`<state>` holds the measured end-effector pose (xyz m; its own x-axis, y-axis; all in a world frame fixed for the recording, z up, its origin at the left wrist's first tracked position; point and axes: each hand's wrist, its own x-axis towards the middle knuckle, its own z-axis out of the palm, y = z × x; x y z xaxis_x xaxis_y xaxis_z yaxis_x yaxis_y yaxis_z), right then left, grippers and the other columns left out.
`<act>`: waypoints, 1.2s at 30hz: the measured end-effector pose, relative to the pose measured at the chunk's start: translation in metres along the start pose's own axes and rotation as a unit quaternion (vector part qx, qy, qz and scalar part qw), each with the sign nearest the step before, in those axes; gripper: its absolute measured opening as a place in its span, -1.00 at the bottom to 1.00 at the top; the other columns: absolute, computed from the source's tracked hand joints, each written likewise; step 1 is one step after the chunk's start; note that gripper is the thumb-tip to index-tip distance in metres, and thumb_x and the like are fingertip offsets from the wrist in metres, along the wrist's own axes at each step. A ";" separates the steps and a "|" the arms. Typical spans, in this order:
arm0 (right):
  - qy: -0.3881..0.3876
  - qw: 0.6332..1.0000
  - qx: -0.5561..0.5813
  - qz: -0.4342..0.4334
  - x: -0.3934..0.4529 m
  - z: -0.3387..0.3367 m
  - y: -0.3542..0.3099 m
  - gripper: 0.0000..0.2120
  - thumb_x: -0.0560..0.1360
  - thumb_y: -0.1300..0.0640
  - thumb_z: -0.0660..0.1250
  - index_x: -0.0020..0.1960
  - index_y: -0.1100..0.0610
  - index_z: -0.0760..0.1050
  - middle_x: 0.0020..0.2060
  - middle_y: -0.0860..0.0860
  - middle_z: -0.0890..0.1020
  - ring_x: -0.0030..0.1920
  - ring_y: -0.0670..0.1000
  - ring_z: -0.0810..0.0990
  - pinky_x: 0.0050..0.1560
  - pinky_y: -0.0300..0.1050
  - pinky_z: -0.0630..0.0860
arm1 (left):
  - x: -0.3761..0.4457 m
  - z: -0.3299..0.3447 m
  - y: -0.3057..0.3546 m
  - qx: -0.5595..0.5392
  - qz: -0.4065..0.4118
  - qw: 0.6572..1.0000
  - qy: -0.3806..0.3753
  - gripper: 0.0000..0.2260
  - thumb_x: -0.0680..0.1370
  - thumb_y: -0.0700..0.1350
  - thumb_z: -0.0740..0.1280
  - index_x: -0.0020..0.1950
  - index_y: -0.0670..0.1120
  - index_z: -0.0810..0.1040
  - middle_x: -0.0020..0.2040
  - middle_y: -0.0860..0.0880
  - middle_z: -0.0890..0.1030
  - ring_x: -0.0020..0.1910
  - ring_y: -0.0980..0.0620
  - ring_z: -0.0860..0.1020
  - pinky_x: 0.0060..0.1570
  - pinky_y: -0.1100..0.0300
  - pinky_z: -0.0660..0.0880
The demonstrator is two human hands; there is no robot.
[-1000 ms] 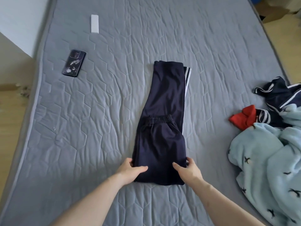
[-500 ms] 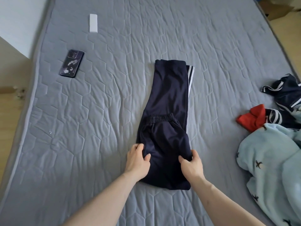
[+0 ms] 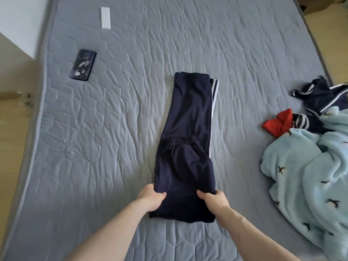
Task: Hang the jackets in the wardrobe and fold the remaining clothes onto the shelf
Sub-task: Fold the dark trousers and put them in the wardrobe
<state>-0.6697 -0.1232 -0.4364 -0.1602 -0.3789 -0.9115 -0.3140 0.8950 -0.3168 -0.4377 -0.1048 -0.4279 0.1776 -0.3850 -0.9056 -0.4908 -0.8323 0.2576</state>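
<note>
Navy trousers lie folded lengthwise at the centre of the grey mattress. Left hand and right hand each pinch the near fold, thumbs on top, low in the frame.

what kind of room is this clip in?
Most likely a bedroom at home. The work surface is a bare grey quilted mattress, with loose clothes and a light blue fleece blanket piled on it and a phone lying near the edge.
</note>
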 end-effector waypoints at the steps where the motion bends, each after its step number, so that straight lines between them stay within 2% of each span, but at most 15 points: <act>1: -0.010 1.000 -0.014 0.021 -0.012 -0.001 0.010 -0.72 0.48 0.03 0.50 0.12 0.08 0.54 -0.03 0.02 0.70 -0.02 0.08 0.68 0.05 -0.01 0.62 | -0.012 0.004 -0.005 0.043 -0.017 0.999 -0.018 -0.55 0.62 0.04 0.34 0.45 -0.12 0.40 0.37 -0.08 0.54 0.29 -0.09 0.53 0.31 0.11 0.45; 3: -0.031 0.997 -0.046 0.058 -0.038 -0.003 0.030 -0.64 0.49 0.04 0.48 0.22 0.13 0.52 0.02 0.05 0.67 0.01 0.10 0.66 0.08 0.01 0.61 | -0.038 0.011 -0.014 0.147 -0.044 0.987 -0.052 -0.45 0.63 0.08 0.32 0.52 -0.16 0.29 0.44 -0.12 0.46 0.36 -0.12 0.48 0.24 0.15 0.41; 4: -0.039 0.995 -0.066 0.068 -0.052 -0.004 0.040 -0.61 0.50 0.04 0.47 0.25 0.15 0.51 0.04 0.06 0.67 0.03 0.11 0.66 0.13 0.03 0.61 | -0.051 0.014 -0.019 0.188 -0.054 0.978 -0.070 -0.45 0.62 0.10 0.33 0.49 -0.18 0.31 0.41 -0.13 0.47 0.33 -0.12 0.50 0.17 0.16 0.43; 6: -0.047 0.990 -0.110 0.079 -0.081 -0.007 0.058 -0.59 0.51 0.03 0.47 0.28 0.15 0.51 0.07 0.08 0.67 0.07 0.13 0.65 0.18 0.04 0.60 | -0.077 0.017 -0.029 0.242 -0.058 0.963 -0.108 -0.50 0.60 0.11 0.36 0.38 -0.19 0.38 0.30 -0.15 0.54 0.21 -0.12 0.56 0.01 0.16 0.46; 8: -0.065 0.982 -0.153 0.093 -0.110 -0.013 0.070 -0.61 0.51 0.01 0.46 0.27 0.13 0.50 0.08 0.06 0.66 0.07 0.12 0.65 0.12 0.02 0.62 | -0.100 0.016 -0.039 0.256 -0.069 0.952 -0.152 -0.58 0.57 0.10 0.40 0.24 -0.14 0.39 0.14 -0.11 0.56 0.05 -0.11 0.60 -0.12 0.16 0.53; 10: -0.103 0.970 -0.184 0.122 -0.138 -0.019 0.079 -0.65 0.52 0.00 0.45 0.23 0.12 0.51 0.06 0.05 0.68 0.05 0.09 0.67 0.04 -0.01 0.64 | -0.122 0.014 -0.049 0.248 -0.095 0.941 -0.211 -0.57 0.54 0.08 0.45 0.22 -0.15 0.41 0.10 -0.10 0.56 -0.09 -0.08 0.61 -0.07 0.09 0.65; 13: -0.158 0.949 -0.230 0.149 -0.172 -0.030 0.083 -0.71 0.51 -0.02 0.45 0.16 0.09 0.54 0.08 0.06 0.71 -0.05 0.04 0.66 -0.21 -0.15 0.53 | -0.149 0.006 -0.055 0.258 -0.122 0.920 -0.269 -0.54 0.49 0.09 0.50 0.26 -0.12 0.49 0.13 -0.11 0.60 -0.17 -0.06 0.63 0.11 -0.07 0.64; 16: -0.162 0.947 -0.230 0.156 -0.189 -0.041 0.073 -0.75 0.49 -0.02 0.47 0.07 0.08 0.54 0.06 0.05 0.71 -0.06 0.06 0.66 -0.21 -0.16 0.51 | -0.164 -0.008 -0.045 0.236 -0.123 0.922 -0.282 -0.61 0.48 0.06 0.51 0.18 -0.09 0.51 0.04 -0.06 0.60 -0.16 -0.02 0.63 0.05 -0.06 0.66; 19: -0.138 0.961 -0.181 0.154 -0.188 -0.053 0.048 -0.74 0.49 0.01 0.47 0.07 0.12 0.53 0.01 0.09 0.70 -0.07 0.09 0.68 -0.17 -0.11 0.59 | -0.165 -0.026 -0.018 0.184 -0.090 0.948 -0.246 -0.70 0.48 0.01 0.47 0.07 -0.12 0.50 -0.08 -0.12 0.64 -0.22 -0.03 0.65 -0.18 0.06 0.67; 22: -0.092 0.981 -0.090 0.146 -0.175 -0.065 0.009 -0.74 0.49 0.04 0.45 0.10 0.15 0.53 -0.01 0.14 0.66 -0.13 0.12 0.67 -0.32 -0.13 0.61 | -0.155 -0.044 0.018 0.105 -0.048 0.979 -0.170 -0.80 0.49 -0.06 0.37 -0.03 -0.19 0.53 -0.30 -0.18 0.61 -0.39 -0.08 0.60 -0.31 0.11 0.61; 25: -0.071 0.989 -0.030 0.129 -0.157 -0.074 -0.032 -0.81 0.51 0.05 0.45 0.03 0.13 0.55 -0.10 0.14 0.65 -0.27 0.08 0.65 -0.45 -0.17 0.58 | -0.137 -0.059 0.051 -0.004 -0.028 0.993 -0.113 -0.85 0.47 -0.12 0.33 -0.05 -0.17 0.59 -0.27 -0.19 0.61 -0.39 -0.09 0.58 -0.35 0.14 0.59; 28: -0.056 0.994 0.005 0.094 -0.136 -0.081 -0.069 -0.81 0.51 0.02 0.43 0.02 0.12 0.57 -0.15 0.15 0.66 -0.41 0.07 0.67 -0.39 -0.14 0.62 | -0.114 -0.070 0.077 -0.091 -0.008 0.994 -0.059 -0.86 0.49 -0.02 0.35 -0.09 -0.08 0.61 -0.30 -0.07 0.62 -0.35 -0.01 0.59 -0.40 0.22 0.53; 31: -0.029 0.996 0.074 0.042 -0.116 -0.082 -0.095 -0.78 0.56 -0.04 0.37 0.05 0.11 0.56 -0.15 0.15 0.71 -0.29 0.12 0.70 -0.25 -0.08 0.66 | -0.091 -0.076 0.094 -0.176 0.027 0.984 -0.024 -0.77 0.56 0.08 0.32 0.04 -0.05 0.61 -0.22 -0.02 0.63 -0.25 0.01 0.61 -0.33 0.21 0.49; 34: -0.007 0.989 0.145 -0.016 -0.093 -0.078 -0.110 -0.67 0.60 -0.13 0.34 0.18 0.11 0.53 0.04 0.09 0.66 -0.12 0.14 0.72 -0.22 -0.05 0.66 | -0.063 -0.073 0.104 -0.238 0.053 0.970 0.002 -0.62 0.62 0.13 0.27 0.30 -0.10 0.53 -0.05 -0.05 0.66 -0.22 -0.01 0.63 -0.35 0.19 0.52; 36: 0.008 0.991 0.133 -0.028 -0.082 -0.070 -0.109 -0.57 0.58 -0.16 0.36 0.30 0.10 0.44 0.09 0.03 0.61 -0.08 0.11 0.71 -0.24 -0.04 0.68 | -0.048 -0.069 0.102 -0.172 0.069 0.982 0.046 -0.48 0.61 0.17 0.27 0.48 -0.09 0.36 0.12 -0.09 0.64 -0.12 -0.06 0.63 -0.29 0.14 0.55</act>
<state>-0.6884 -0.2059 -0.3089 -0.1643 -0.4311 -0.8872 -0.0656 0.9022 -0.4262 -0.4375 -0.1984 -0.3353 0.2129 -0.5253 -0.8238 -0.2009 -0.8487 0.4893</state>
